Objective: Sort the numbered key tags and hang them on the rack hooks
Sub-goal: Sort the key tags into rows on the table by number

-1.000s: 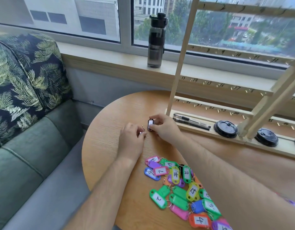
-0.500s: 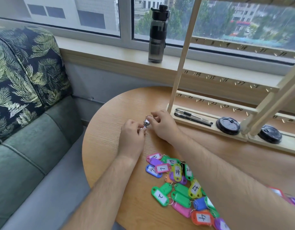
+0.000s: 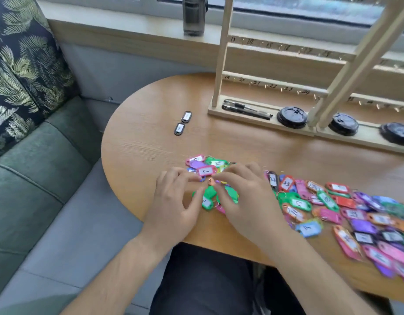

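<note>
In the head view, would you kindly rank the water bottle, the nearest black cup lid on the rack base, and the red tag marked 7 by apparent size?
1. Water bottle, largest, though cropped at the top.
2. Black cup lid.
3. Red tag marked 7, smallest, despite lying nearer the camera.

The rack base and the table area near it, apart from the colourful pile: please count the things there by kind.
Black key tags: 2
Black pens: 2
Black cup lids: 3
Total: 7
</note>
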